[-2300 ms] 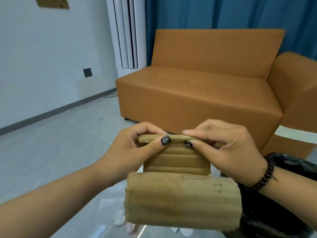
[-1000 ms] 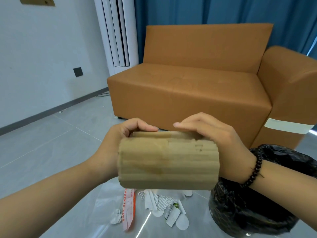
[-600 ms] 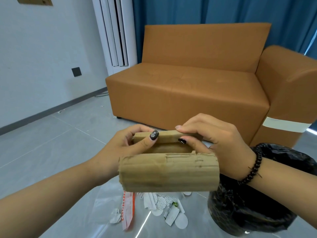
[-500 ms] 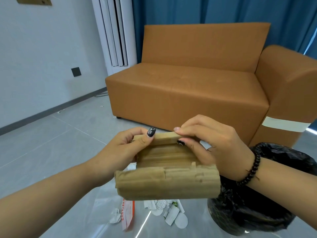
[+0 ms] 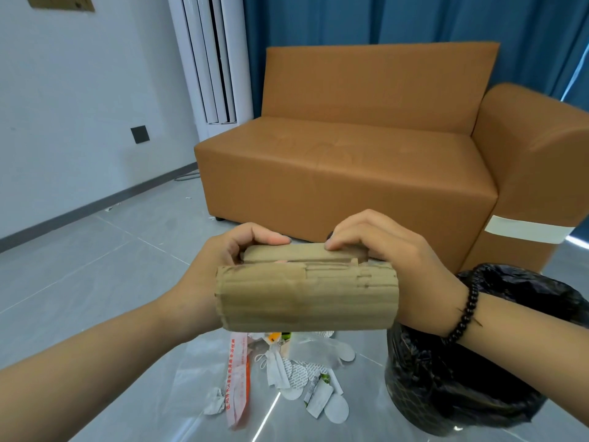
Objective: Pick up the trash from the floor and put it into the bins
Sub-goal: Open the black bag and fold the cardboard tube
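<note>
- My two bare forearms reach forward from the bottom corners and meet in the middle, wrists bent inward toward each other.
- Between them I hold a rolled piece of brown corrugated cardboard [image 5: 307,298], lying sideways like a short log, up in the air above the floor.
- My left hand [image 5: 223,260] cups the roll's left end; its fingers [image 5: 271,239] curl over the top edge and clamp the cardboard.
- My right hand [image 5: 389,250] wraps the right end the same way, knuckles up, fingertips [image 5: 334,244] pressing down on the folded upper flap. A black bead bracelet [image 5: 465,309] circles that wrist.
- Directly under the roll, on the grey tiled floor [image 5: 95,282], lies a scatter of litter: a clear plastic wrapper [image 5: 197,378], a white strip with red print [image 5: 237,374], a crumpled bit of paper [image 5: 215,405], and several white paper scraps and round pads [image 5: 318,387].
- Just right of the litter, below my right forearm, stands a bin lined with a black bag [image 5: 478,378], its mouth open.
- Beyond my hands sits an orange-brown sofa [image 5: 350,161] with a white band [image 5: 526,229] across its right arm.
- Farther back, a tall white air conditioner [image 5: 212,59] stands in the corner beside blue curtains [image 5: 382,19]; a pale wall [image 5: 79,90] with a dark socket plate [image 5: 140,134] runs along the left.
</note>
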Demonstrator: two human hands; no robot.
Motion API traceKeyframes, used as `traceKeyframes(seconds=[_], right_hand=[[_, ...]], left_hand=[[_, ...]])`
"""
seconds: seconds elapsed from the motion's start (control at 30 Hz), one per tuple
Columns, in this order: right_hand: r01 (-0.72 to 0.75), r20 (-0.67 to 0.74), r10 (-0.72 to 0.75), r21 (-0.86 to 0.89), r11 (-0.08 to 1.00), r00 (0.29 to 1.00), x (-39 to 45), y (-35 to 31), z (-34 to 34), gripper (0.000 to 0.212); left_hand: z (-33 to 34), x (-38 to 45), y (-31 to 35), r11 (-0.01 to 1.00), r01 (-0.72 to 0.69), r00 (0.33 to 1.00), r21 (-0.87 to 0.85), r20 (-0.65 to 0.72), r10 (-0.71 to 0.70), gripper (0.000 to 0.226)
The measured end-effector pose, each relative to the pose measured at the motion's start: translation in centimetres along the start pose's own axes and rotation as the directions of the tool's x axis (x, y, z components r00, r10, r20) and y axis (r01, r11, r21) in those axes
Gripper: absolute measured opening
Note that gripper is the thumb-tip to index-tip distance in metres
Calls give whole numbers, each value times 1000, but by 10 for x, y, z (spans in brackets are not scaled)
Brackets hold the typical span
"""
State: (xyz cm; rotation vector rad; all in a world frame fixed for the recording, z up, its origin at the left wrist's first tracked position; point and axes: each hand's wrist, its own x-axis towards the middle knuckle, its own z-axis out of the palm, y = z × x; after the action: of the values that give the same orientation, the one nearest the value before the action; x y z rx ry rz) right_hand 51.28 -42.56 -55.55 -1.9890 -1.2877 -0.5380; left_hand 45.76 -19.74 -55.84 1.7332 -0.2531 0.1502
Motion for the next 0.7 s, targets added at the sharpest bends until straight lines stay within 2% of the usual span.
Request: traceKeyframes(seconds=[0.13,0.2,0.37,0.5,0.7], right_hand=[[-283,44,280,149,947,959,-3,6,1,29],[-321,37,321,222,921,946,-4,7,3,27],[-312,-28,343,348,884,939,-2,3,3,24],[-270,-80,298,256,928,951,1,-2,0,23],[-164,-93,189,231,959,977,-1,-5,3,20]], left_hand=[[7,-3,4,997,-74,994,33,-72,76,33],[6,-3,1,996,-82,993,42,-85,85,32],[5,-2,2,999,-51,998,-8,-28,51,33],[6,-3,-2,995,58,998,-81,-12,-60,30],[3,0,-4,974,212,977,-86,-14,-214,30]])
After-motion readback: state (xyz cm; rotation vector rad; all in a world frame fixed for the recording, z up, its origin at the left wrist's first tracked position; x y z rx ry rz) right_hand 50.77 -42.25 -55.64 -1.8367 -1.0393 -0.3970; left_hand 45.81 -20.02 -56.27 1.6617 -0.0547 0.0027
